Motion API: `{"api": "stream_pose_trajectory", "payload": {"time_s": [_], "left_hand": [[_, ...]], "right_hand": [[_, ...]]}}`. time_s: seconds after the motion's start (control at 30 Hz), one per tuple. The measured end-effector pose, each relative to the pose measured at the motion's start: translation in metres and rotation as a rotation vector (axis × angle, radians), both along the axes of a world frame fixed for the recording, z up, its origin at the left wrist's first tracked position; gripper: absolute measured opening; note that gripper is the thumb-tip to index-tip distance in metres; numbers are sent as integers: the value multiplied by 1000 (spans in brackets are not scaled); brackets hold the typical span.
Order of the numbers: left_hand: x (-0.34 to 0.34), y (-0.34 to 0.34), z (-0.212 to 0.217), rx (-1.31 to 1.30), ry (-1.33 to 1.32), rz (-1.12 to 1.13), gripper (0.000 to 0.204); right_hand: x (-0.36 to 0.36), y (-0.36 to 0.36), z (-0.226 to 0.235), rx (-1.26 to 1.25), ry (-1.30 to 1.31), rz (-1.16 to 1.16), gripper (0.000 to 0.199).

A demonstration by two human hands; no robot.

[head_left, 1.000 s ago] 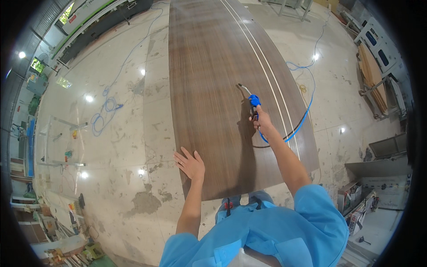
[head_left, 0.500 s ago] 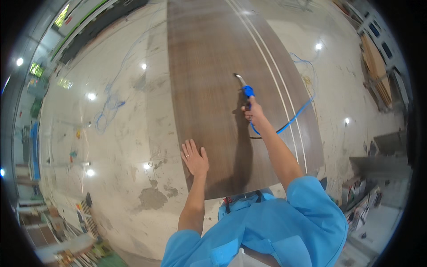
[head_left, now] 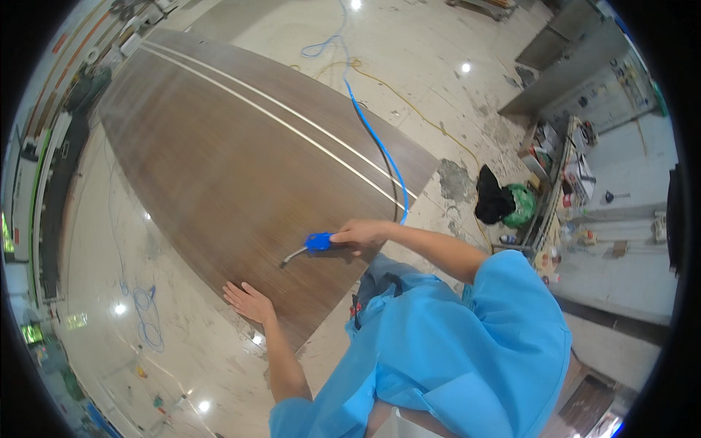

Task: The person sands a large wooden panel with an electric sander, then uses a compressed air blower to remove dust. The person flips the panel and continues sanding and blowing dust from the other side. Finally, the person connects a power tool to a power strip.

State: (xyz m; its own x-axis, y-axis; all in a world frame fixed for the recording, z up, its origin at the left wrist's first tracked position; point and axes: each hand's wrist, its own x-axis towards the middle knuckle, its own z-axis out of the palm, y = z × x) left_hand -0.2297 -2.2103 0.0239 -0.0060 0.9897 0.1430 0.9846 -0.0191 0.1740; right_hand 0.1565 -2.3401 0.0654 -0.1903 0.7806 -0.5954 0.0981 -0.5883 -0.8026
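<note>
A large brown wood-grain panel (head_left: 219,175) with two pale parallel strips (head_left: 292,120) stretches away from me to the far left. My right hand (head_left: 363,235) is wrapped round a blue air blow gun (head_left: 318,242). Its bent metal nozzle (head_left: 294,255) points left and down, close over the panel's near part. A blue air hose (head_left: 380,142) crosses the panel's right side toward that hand, with its dark shadow beside it. My left hand (head_left: 250,302) lies flat at the panel's left edge, fingers spread, holding nothing.
Blue hose coils (head_left: 148,321) lie on the floor at left. A yellow cord (head_left: 416,109) runs over the floor beyond the panel. To the right are a black cloth-like item (head_left: 493,196), a green round thing (head_left: 520,205) and a cluttered shelf (head_left: 558,182). Machinery (head_left: 62,190) lines the far left.
My view has turned to the right, so the panel now lies slanted. The blow gun has come back nearer to my body, its nozzle now pointing left. My left hand stays on the panel's edge.
</note>
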Motion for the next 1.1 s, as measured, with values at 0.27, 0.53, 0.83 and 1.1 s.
{"api": "stream_pose_trajectory", "payload": {"time_s": [0.27,0.53,0.83,1.1], "left_hand": [[11,-10,-1,16,-21,-21,65],[90,-60,5,-67,110,-153,65],[289,-103,25,-163,53,-384,66],[398,-92,44,-259,92,-471,61]], "right_hand": [[169,-165,72,-71,-100,-398,44],[240,-245,47,-78,-41,-885,48],[320,-242,12,-108,38,-605,47],[390,-259,-101,-350,458,-1138,49]]}}
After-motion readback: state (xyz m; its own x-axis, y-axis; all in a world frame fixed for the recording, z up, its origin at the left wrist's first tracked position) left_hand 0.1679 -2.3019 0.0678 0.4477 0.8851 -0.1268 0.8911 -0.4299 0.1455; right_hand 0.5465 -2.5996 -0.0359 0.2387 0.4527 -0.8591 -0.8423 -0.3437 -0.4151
